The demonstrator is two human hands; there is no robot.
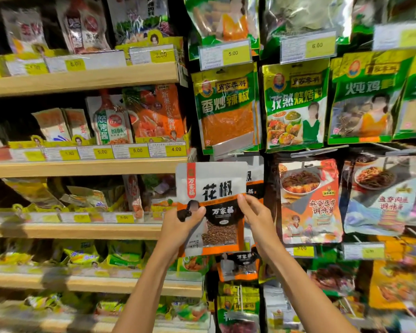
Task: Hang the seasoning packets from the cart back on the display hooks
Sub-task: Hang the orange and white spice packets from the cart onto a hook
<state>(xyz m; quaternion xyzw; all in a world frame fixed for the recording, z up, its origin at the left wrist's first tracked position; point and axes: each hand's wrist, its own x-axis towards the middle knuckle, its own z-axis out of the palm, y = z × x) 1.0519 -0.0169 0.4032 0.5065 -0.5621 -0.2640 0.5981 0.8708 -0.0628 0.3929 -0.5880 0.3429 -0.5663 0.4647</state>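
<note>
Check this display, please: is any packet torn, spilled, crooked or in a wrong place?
Nothing looks torn or spilled. Only the peppercorn packet is not hanging freely: the left hand and right hand hold it, slightly tilted, before a matching packet. The lower shelves are too blurred to judge.

— Left bay?
— Wooden shelves [82, 79] in stacked tiers. Sauce pouches [111, 123] stand on them, with yellow price tags [137, 150] along the front edges.
— Right bay?
— Display hooks [318, 151]. Green spice packets [226, 109] hang in a row, and orange-red packets [310, 200] hang on the row below.
</note>
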